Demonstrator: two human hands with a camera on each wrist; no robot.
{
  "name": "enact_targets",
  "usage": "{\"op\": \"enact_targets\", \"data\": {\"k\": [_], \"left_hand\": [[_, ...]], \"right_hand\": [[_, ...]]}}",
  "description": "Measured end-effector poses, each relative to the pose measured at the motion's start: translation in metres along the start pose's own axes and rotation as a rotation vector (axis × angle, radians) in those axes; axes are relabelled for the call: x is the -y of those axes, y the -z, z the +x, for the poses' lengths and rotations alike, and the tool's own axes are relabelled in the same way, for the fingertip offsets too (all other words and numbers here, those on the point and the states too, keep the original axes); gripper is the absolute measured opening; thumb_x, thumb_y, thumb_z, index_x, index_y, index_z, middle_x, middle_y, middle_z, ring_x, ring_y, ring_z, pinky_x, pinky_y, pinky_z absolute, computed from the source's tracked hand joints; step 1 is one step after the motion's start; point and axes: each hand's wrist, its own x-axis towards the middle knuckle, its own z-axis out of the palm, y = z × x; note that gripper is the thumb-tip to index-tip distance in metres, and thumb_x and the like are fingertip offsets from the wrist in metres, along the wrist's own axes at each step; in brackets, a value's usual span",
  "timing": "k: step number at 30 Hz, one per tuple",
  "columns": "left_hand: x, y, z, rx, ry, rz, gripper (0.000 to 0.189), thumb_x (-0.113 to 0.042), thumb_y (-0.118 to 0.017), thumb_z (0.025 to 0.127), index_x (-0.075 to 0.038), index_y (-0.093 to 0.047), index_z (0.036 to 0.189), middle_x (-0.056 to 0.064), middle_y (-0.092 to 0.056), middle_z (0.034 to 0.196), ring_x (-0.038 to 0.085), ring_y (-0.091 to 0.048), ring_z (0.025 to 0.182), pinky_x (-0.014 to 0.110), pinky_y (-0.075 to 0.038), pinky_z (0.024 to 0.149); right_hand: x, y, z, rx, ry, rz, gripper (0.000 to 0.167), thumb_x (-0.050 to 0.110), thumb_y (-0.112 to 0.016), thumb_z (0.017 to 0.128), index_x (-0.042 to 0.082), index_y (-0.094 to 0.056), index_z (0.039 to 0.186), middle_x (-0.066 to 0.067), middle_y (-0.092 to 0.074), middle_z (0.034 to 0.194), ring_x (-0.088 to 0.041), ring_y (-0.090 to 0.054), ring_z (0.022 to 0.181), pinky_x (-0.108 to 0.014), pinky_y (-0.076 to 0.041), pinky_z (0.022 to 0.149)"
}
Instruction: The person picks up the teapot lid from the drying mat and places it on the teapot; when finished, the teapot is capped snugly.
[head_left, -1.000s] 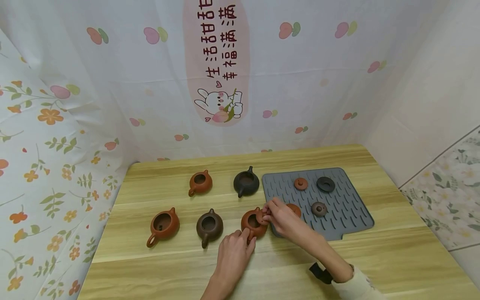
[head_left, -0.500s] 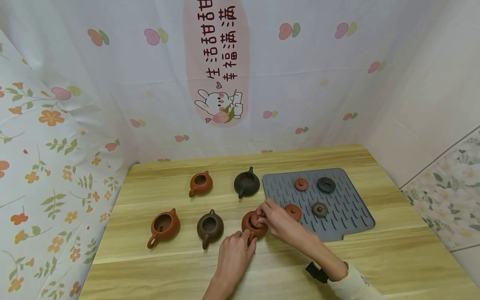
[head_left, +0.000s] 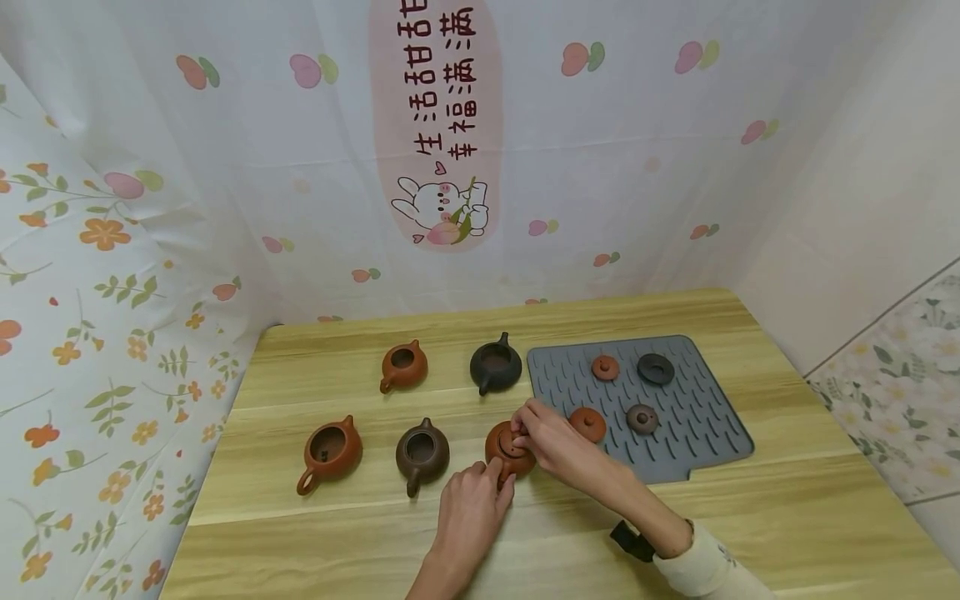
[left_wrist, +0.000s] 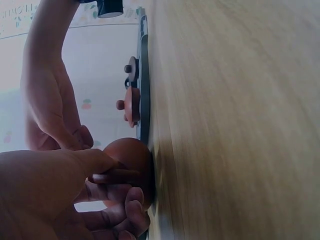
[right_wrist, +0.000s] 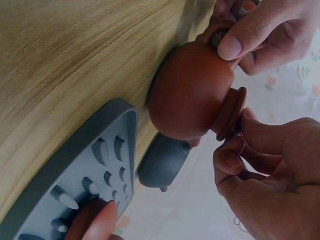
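Observation:
A reddish-brown clay teapot stands on the wooden table, its handle toward the person. My left hand grips that handle between thumb and fingers, as the right wrist view shows closely. Its lid lies over the mouth, close on the rim. With thumb and fingertips my right hand pinches the lid's knob, which the fingers mostly hide. In the head view the right hand covers the teapot's right side. From the left wrist view, the left hand hides much of the teapot.
Right of the teapot lies a grey ridged mat bearing several lids, including an orange lid and a black lid. Lidless teapots stand left and behind: a brown teapot, a black teapot, an orange teapot and a smaller one.
The right hand has brought the lid left from beside the rim, where it was tilted, and lowered it flatter over the teapot's mouth. The left hand has stayed at the handle.

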Motion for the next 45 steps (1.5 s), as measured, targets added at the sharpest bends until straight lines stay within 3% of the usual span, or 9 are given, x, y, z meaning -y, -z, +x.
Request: {"op": "enact_targets", "data": {"k": [3, 8, 11, 22, 28, 32, 37, 40, 45], "left_hand": [[0.005, -0.011, -0.001, 0.016, 0.01, 0.001, 0.022, -0.028, -0.087, 0.093, -0.014, -0.072, 0.086, -0.001, -0.056, 0.063, 0.015, -0.049, 0.049, 0.028, -0.039, 0.048], [0.02, -0.04, -0.007, -0.066, -0.029, -0.021, 0.025, -0.031, -0.085, 0.095, -0.015, -0.07, 0.085, -0.002, -0.053, 0.062, 0.014, -0.044, 0.047, 0.029, -0.034, 0.046], [0.019, -0.038, -0.008, -0.064, -0.029, -0.032, 0.023, -0.03, -0.085, 0.095, -0.015, -0.07, 0.086, -0.003, -0.054, 0.063, 0.014, -0.043, 0.047, 0.028, -0.034, 0.046], [0.023, -0.05, -0.008, -0.016, 0.023, -0.031, 0.022, -0.032, -0.088, 0.093, -0.018, -0.072, 0.088, -0.004, -0.055, 0.063, 0.013, -0.042, 0.047, 0.024, -0.032, 0.048], [0.03, -0.05, -0.011, 0.035, 0.03, -0.076, 0.038, -0.051, -0.079, 0.1, -0.017, -0.066, 0.086, -0.007, -0.053, 0.066, 0.013, -0.049, 0.052, 0.025, -0.038, 0.05], [0.038, -0.033, -0.012, -0.009, 0.043, -0.172, 0.048, -0.062, -0.067, 0.103, -0.018, -0.058, 0.083, -0.011, -0.046, 0.068, 0.009, -0.049, 0.056, 0.028, -0.039, 0.051], [0.04, 0.029, -0.003, -0.149, 0.072, -0.21, 0.026, -0.027, -0.081, 0.101, -0.014, -0.063, 0.089, -0.008, -0.054, 0.073, 0.006, -0.05, 0.063, 0.029, -0.043, 0.055], [0.047, 0.058, 0.0, -0.18, 0.15, -0.235, 0.02, -0.009, -0.085, 0.095, -0.011, -0.065, 0.093, -0.004, -0.059, 0.08, 0.01, -0.054, 0.07, 0.028, -0.047, 0.06], [0.065, 0.072, -0.006, -0.165, 0.32, -0.227, 0.023, -0.009, -0.087, 0.093, -0.002, -0.067, 0.103, 0.005, -0.063, 0.09, 0.02, -0.058, 0.08, 0.036, -0.053, 0.071]], "right_hand": [[0.0, 0.0, 0.001, 0.012, -0.005, 0.003, 0.015, -0.004, -0.074, 0.101, 0.004, -0.063, 0.104, -0.003, -0.056, 0.099, -0.012, -0.054, 0.086, -0.025, -0.053, 0.072], [0.002, -0.001, 0.003, 0.029, 0.0, -0.009, 0.015, -0.003, -0.075, 0.101, 0.004, -0.062, 0.102, -0.003, -0.054, 0.097, -0.012, -0.051, 0.084, -0.026, -0.052, 0.071], [0.003, -0.002, 0.004, 0.031, 0.018, -0.036, 0.015, 0.0, -0.076, 0.101, 0.005, -0.061, 0.101, -0.003, -0.053, 0.096, -0.012, -0.05, 0.082, -0.026, -0.051, 0.07], [0.003, -0.004, 0.004, 0.02, 0.01, -0.049, 0.017, -0.004, -0.076, 0.099, 0.004, -0.061, 0.101, -0.003, -0.053, 0.096, -0.013, -0.051, 0.083, -0.026, -0.052, 0.07], [-0.002, 0.0, 0.0, -0.023, -0.014, 0.019, 0.012, 0.005, -0.078, 0.101, 0.001, -0.068, 0.108, -0.006, -0.061, 0.101, -0.015, -0.062, 0.085, -0.026, -0.057, 0.072], [-0.014, 0.012, -0.01, -0.109, -0.079, 0.063, 0.016, 0.009, -0.078, 0.101, 0.0, -0.072, 0.114, -0.007, -0.064, 0.104, -0.014, -0.061, 0.081, -0.028, -0.054, 0.068], [-0.043, 0.032, -0.031, -0.223, -0.125, 0.061, 0.021, 0.003, -0.079, 0.098, 0.001, -0.074, 0.118, -0.007, -0.066, 0.107, -0.007, -0.055, 0.079, -0.028, -0.05, 0.064], [-0.065, 0.039, -0.047, -0.292, -0.1, 0.016, 0.028, -0.003, -0.083, 0.092, 0.0, -0.074, 0.118, -0.009, -0.067, 0.107, -0.006, -0.053, 0.078, -0.026, -0.047, 0.062], [-0.095, 0.046, -0.076, -0.367, -0.114, -0.053, 0.034, -0.01, -0.087, 0.083, -0.002, -0.075, 0.114, -0.008, -0.066, 0.102, -0.004, -0.052, 0.076, -0.026, -0.046, 0.06]]}}
